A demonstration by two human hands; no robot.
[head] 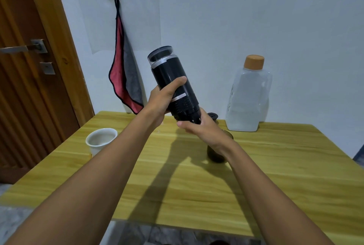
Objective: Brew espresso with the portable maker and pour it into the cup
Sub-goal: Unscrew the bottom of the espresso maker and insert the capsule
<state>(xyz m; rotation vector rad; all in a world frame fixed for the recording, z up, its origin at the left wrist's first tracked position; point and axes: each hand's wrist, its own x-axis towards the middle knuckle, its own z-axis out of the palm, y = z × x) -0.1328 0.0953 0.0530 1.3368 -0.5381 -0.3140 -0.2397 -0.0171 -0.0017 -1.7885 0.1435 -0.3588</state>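
The espresso maker (170,69) is up off the table (275,166), tilted, with its top end up-left and its base down-right. My left hand (163,97) wraps around the middle and my right hand (199,128) grips the base (I think, the fingers are mostly hidden). The white cup (101,139) sits on the table down-left, nearer the left arm.

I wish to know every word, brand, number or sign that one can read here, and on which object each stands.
No text is readable in this view.
Jug: dark print on its left side, too blurred to read.
Maker: fine marks on the silver ring near its top, too small to read.
Cup: no print shows.
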